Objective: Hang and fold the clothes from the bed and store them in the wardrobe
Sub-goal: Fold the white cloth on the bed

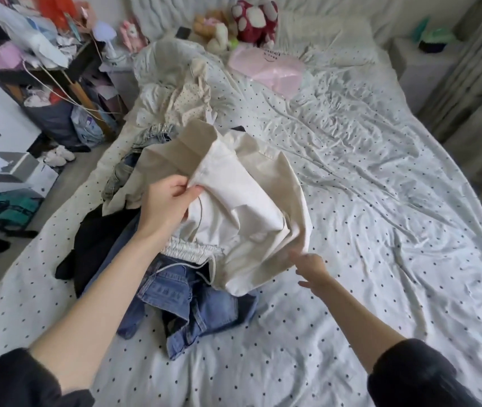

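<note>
A pile of clothes lies on the left half of the bed (380,177). My left hand (166,201) pinches a fold of a cream garment (248,201) with an elastic drawstring waist and holds it up above the pile. My right hand (310,268) is blurred, fingers spread, at the garment's lower right edge; whether it touches the cloth is unclear. Under the cream garment lie blue jeans (193,306), a black garment (99,239) to the left and a beige piece (157,163) behind. Further back is a heap of cream dotted clothing (181,98).
Soft toys (251,22) and a pink pillow (266,69) sit at the head of the bed. A cluttered shelf (43,54) with cables, bags and boxes (19,177) stands on the floor to the left. A curtain (474,69) hangs at the right. No wardrobe is in view.
</note>
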Demonstrator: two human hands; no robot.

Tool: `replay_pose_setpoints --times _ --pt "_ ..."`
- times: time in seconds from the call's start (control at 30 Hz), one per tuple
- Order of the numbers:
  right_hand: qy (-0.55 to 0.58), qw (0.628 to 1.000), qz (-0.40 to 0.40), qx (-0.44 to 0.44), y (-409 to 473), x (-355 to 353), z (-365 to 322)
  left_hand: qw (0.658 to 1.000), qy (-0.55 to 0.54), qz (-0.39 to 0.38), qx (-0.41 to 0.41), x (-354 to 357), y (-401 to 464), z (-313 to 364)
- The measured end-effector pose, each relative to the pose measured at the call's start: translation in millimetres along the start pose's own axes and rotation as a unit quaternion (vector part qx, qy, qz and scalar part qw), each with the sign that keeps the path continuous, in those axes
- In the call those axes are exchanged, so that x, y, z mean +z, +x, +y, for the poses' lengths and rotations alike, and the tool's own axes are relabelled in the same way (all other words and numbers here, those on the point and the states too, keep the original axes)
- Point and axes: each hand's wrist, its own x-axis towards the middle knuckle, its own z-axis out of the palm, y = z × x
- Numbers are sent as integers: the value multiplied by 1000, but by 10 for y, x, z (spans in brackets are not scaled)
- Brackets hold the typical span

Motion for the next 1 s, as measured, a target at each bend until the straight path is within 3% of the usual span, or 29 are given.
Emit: replay_pose_setpoints --times 0.1,0.37,0.6,0.77,1.0 --pt "-3 997 63 -50 135 48 -26 1000 13 3 -6 -11 -73 -84" --pt "76 987 64 -126 120 -775 -287 995 -44 42 -76 320 -443 -51" --pt "-117 958 150 -213 152 -2148 -411 990 -42 60 -123 1184 -1047 267" --pt "-243 928 123 -255 181 -2999 -548 973 -49 -27 -225 2175 -1634 621" --pt "-293 901 178 -265 380 -3886 -671 955 26 -180 -234 3067 -2088 941"
